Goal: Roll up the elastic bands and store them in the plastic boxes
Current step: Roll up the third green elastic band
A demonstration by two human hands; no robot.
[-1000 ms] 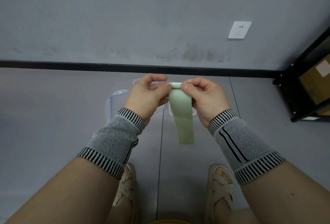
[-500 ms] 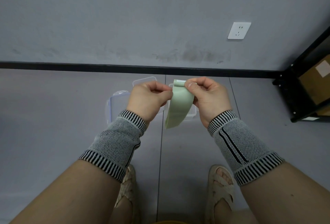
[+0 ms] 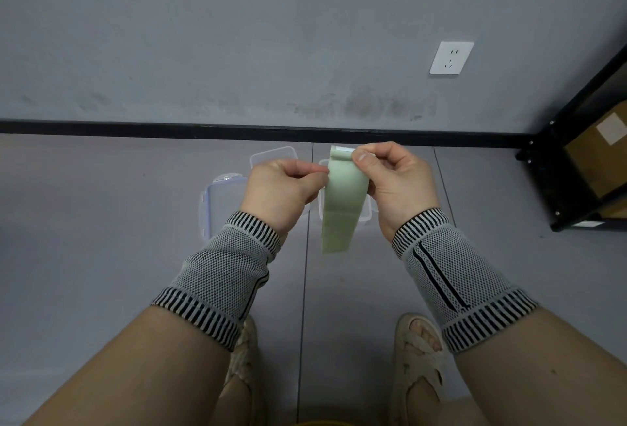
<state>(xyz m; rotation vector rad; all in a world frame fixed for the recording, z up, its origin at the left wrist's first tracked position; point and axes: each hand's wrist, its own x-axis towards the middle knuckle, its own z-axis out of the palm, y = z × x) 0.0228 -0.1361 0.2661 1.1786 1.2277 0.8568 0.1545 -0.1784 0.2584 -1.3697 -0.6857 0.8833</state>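
Observation:
A pale green elastic band [image 3: 342,201] hangs in front of me, its top end curled over. My right hand [image 3: 397,184] pinches that top end between thumb and fingers. My left hand [image 3: 281,188] pinches the band's left edge just below the curl. Below the hands, on the grey floor, lie clear plastic boxes: one [image 3: 220,201] to the left with blue-tinted clips, one [image 3: 273,155] behind my left hand, and one [image 3: 368,217] mostly hidden behind the band and my right hand.
A grey wall with a black skirting strip [image 3: 237,130] and a white socket [image 3: 451,57] faces me. A black metal shelf [image 3: 576,167] holding a cardboard box [image 3: 600,150] stands at the right. My sandalled feet [image 3: 419,357] are on the floor below.
The band's hanging tail has swung from slanting left to hanging nearly straight down. The right hand has shifted slightly up with the curled end; the left hand stays at the band's edge.

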